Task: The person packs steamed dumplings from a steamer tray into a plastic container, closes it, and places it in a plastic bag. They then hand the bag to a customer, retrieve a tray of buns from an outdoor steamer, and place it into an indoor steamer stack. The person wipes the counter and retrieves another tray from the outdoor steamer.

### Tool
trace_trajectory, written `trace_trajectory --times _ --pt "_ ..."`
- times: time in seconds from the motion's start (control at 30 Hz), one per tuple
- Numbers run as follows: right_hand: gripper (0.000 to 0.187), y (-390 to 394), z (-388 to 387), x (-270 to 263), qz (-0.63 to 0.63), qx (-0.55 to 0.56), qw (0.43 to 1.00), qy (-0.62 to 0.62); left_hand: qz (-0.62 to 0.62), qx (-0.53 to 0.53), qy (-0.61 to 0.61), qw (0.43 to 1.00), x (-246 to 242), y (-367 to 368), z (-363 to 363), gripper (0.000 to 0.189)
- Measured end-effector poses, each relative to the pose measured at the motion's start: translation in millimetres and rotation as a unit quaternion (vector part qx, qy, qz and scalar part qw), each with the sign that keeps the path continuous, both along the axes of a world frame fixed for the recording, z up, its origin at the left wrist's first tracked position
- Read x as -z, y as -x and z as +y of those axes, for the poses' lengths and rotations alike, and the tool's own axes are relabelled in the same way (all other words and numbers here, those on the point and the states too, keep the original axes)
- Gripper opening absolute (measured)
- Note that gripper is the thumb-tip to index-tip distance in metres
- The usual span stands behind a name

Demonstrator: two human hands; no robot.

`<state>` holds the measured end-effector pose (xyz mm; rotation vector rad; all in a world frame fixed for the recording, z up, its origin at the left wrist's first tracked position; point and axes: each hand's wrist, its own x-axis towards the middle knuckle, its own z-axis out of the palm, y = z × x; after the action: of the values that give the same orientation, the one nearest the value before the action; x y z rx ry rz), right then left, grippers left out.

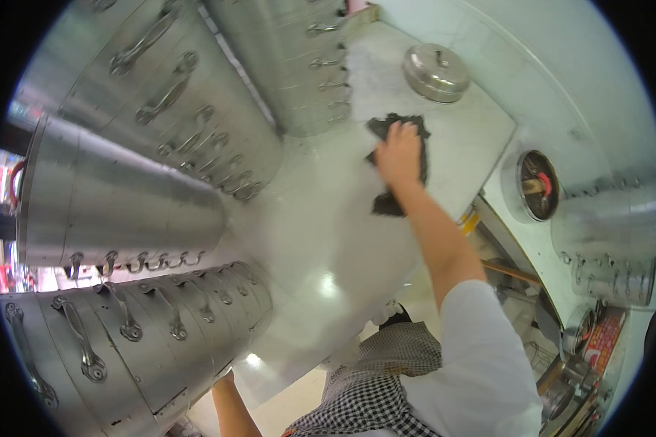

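My right hand point(402, 155) presses down on a crumpled dark cloth point(389, 205) spread over a smooth pale tabletop point(328, 229). Parts of the cloth stick out past the fingers and under the wrist. Beyond that hand, a round metal lid point(436, 74) with a small top knob rests on the table. At the lower left, my left hand point(227, 378) is against the near stack of metal steamer tiers point(158, 333). Its fingers are hidden by the stack, so their grip cannot be seen.
More tall stacks of handled metal steamers point(126, 202) crowd the left side and the back point(284, 71). To the right, a round metal container point(530, 185) holds a brush-like tool with a red part. Smaller steamer tiers point(612, 278) stand near a side shelf holding cluttered items.
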<state>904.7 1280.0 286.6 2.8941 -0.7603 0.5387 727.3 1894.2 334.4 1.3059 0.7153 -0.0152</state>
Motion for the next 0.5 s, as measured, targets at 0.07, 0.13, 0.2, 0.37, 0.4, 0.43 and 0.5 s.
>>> trace_trajectory --times 0.07,0.13,0.2,0.37,0.4,0.43,0.5 --pt "0.058 32 52 -6 -0.008 -0.107 0.992 0.062 0.001 0.013 -0.001 1.0 0 -4 -9 0.055" --pt "0.05 73 115 -21 0.002 -0.259 0.966 -0.018 -0.002 0.019 -0.003 1.0 -3 -5 -18 0.056" --pt "0.046 110 159 -34 0.022 -0.406 0.907 -0.11 -0.002 0.035 -0.006 0.999 -8 -5 -28 0.057" --pt "0.048 67 121 -26 0.076 -0.469 0.864 -0.164 -0.004 0.044 -0.025 0.999 -19 -8 -50 0.057" --pt "0.049 45 102 -22 0.075 -0.447 0.879 -0.151 -0.002 0.038 -0.027 0.999 -20 -8 -53 0.056" --pt "0.05 23 84 -19 0.068 -0.426 0.891 -0.138 -0.003 0.032 -0.033 0.999 -22 -9 -54 0.055" --pt "0.049 -4 48 -18 0.073 -0.403 0.906 -0.11 -0.002 0.02 -0.039 0.999 -23 -7 -57 0.054"
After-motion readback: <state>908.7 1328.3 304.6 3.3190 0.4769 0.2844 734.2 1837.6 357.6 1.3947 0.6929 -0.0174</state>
